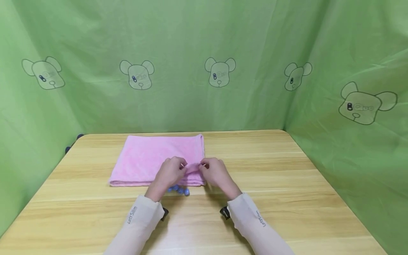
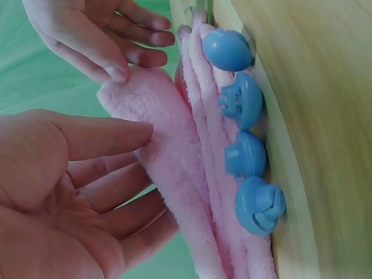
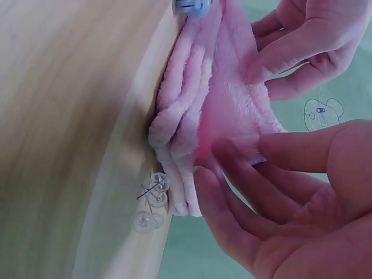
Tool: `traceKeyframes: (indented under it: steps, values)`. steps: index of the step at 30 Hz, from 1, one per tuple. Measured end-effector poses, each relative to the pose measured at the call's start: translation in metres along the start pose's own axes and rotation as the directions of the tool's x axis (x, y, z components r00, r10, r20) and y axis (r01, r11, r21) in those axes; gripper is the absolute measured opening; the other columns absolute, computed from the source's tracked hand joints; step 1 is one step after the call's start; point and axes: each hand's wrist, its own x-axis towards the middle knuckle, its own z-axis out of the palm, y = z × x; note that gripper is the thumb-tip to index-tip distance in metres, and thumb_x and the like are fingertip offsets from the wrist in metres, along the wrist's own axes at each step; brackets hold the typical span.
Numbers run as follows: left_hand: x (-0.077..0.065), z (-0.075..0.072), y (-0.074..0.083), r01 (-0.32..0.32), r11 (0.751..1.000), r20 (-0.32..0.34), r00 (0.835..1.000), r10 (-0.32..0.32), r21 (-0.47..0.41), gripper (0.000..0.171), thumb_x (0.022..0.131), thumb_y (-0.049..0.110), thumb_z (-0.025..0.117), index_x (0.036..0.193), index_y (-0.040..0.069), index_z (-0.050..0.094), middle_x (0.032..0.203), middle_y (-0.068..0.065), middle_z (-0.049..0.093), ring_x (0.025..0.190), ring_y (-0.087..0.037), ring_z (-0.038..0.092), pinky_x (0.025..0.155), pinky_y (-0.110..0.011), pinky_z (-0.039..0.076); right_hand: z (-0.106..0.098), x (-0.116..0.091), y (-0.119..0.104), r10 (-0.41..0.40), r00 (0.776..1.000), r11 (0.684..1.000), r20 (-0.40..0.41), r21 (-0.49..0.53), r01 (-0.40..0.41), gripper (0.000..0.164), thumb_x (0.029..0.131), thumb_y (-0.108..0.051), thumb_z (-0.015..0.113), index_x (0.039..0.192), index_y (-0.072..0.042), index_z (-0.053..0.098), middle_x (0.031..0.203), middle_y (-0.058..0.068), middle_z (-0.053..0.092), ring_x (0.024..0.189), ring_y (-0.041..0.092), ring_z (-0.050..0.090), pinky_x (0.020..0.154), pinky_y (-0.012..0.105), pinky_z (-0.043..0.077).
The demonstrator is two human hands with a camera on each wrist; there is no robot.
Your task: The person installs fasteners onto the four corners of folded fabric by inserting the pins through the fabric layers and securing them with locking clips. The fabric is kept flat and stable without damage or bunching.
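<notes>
A folded pink fleece blanket (image 1: 153,156) lies on the table, its near right corner lifted. My left hand (image 1: 169,174) pinches the raised edge between thumb and fingers. Right at the corner's tip, my right hand (image 1: 218,173) pinches the same layer, seen close up in the right wrist view, where the fingers (image 3: 290,151) hold it. Several blue mushroom-shaped plastic clips (image 2: 244,157) sit in a row by the blanket's front edge, under the left hand. A few clear plastic-headed pins (image 3: 156,195), one with a metal needle showing, lie beside the blanket's corner under the right hand.
The light wood table (image 1: 274,205) has rounded far corners. Green curtains (image 1: 178,35) with bear-head prints hang behind it and at both sides. Dark round objects (image 1: 68,149) show at the table's far left edge.
</notes>
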Motion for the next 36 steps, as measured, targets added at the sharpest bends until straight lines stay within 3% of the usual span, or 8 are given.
traceKeyframes:
  steps: [7,15,23,31,36]
  values:
    - [0.0002,0.0009,0.003,0.021,0.998,0.007,1.0,-0.021,-0.058,0.022,0.088,0.021,0.073,0.103,0.005,0.07,0.089,-0.01,0.071,0.074,-0.02,0.065,0.07,-0.037,0.056,0.0018,0.0015,0.0012,0.014,1.0,1.0,-0.023,0.014,-0.014,0.011,0.094,-0.011,0.062,0.095,-0.01,0.073,0.081,0.001,0.067,0.063,0.013,0.055,0.059,0.031,0.049]
    - [0.0003,0.0038,0.0052,-0.008,0.998,-0.038,0.999,0.006,-0.054,0.018,0.089,0.026,0.073,0.091,0.009,0.073,0.083,-0.007,0.071,0.071,-0.019,0.064,0.068,-0.037,0.055,0.0023,0.001,0.0022,-0.007,0.999,1.0,-0.039,0.015,0.008,0.01,0.093,-0.011,0.064,0.092,-0.011,0.074,0.077,-0.001,0.066,0.06,0.012,0.055,0.057,0.03,0.048]
    - [0.0008,0.0063,0.0052,-0.026,0.998,-0.057,0.998,0.022,-0.063,0.009,0.085,0.016,0.076,0.08,0.009,0.072,0.071,0.0,0.068,0.06,-0.011,0.057,0.059,-0.03,0.052,0.004,0.0014,0.0028,-0.007,0.999,1.0,-0.034,0.012,0.008,0.009,0.092,-0.011,0.065,0.091,-0.011,0.074,0.078,0.001,0.067,0.059,0.012,0.055,0.056,0.03,0.048]
    - [0.0012,0.0065,0.0054,0.008,0.998,-0.024,1.0,-0.01,-0.062,0.014,0.085,0.021,0.076,0.088,0.008,0.074,0.077,-0.004,0.07,0.063,-0.012,0.059,0.061,-0.031,0.054,0.0041,0.0011,0.0012,-0.002,0.999,1.0,-0.042,0.004,0.002,0.009,0.092,-0.012,0.065,0.09,-0.011,0.074,0.08,0.0,0.068,0.065,0.013,0.056,0.061,0.032,0.05]
    - [0.0018,0.007,0.0046,0.007,0.997,-0.018,1.0,-0.009,-0.071,0.01,0.087,0.018,0.075,0.083,0.009,0.072,0.073,-0.002,0.068,0.059,-0.011,0.057,0.058,-0.029,0.052,0.0035,0.0017,0.0014,0.004,0.999,1.0,-0.035,0.007,-0.004,0.009,0.092,-0.013,0.065,0.092,-0.011,0.074,0.085,0.001,0.07,0.068,0.013,0.058,0.064,0.033,0.051]
